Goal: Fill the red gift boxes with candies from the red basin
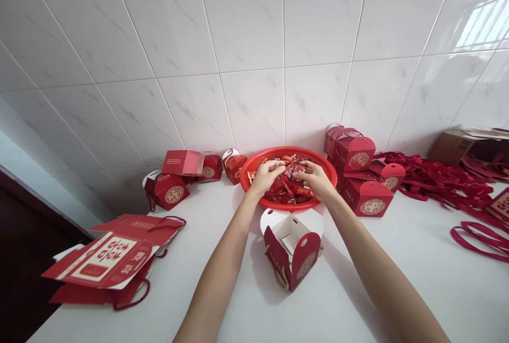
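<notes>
Both hands are over a round red plastic basket (245, 182) that holds red-wrapped candies (292, 188). My left hand (269, 174) is at the left part of the candies, its thumb and fingers closed together; anything between them is too small to name. Opposite it, my right hand (314, 177) has its fingers bent and pressed toward the thumb at a small wrapped piece that I cannot make out clearly. Between my forearms, in front of the basket, stands a red gift box (294, 253) with its top flaps open, a white inside and a rope handle.
Closed red boxes (368, 197) are stacked right of the basket, and more boxes (170, 192) stand to its left. Flat red paper bags (115, 261) lie at the left. Red ribbons (441, 178) and a cardboard box (453, 147) are at the right, by the tiled wall (254, 104).
</notes>
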Available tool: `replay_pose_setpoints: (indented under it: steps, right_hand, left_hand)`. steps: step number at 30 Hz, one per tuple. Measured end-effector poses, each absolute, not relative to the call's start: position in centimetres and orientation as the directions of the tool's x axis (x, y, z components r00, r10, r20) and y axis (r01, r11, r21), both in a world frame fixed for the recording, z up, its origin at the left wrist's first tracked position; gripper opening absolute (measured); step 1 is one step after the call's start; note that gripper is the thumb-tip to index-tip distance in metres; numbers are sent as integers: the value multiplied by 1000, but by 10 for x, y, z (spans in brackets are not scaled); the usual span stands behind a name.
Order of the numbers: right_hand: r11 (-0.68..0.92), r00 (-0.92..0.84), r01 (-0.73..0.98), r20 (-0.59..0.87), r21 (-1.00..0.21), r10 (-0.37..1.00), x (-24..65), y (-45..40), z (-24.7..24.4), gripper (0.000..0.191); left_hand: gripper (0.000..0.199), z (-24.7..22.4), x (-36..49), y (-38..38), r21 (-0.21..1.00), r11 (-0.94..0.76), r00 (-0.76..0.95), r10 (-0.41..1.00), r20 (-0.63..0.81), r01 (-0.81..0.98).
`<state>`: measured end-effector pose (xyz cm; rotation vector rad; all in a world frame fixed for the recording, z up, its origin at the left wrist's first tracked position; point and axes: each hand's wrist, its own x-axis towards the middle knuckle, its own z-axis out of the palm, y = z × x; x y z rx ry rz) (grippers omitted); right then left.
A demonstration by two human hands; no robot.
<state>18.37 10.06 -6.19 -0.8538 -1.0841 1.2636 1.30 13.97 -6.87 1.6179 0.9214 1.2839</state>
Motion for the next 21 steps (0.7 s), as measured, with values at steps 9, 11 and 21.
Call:
replay_pose_setpoints:
  steps: [9,11,21]
  right_hand:
    - [116,-110,-279,152,-953,982,185,98,-60,32]
    - [117,-120,-274,155,-955,981,185,99,-61,34]
    - [363,351,-372,233,-854,907,187,110,-71,29]
  left_hand:
    - [14,-70,13,141,860,-495,308,843,440,126]
    - [14,-69,14,140,844,-519,345,823,452,133]
    - [18,-65,22,129,774,-488,669,735,115,403]
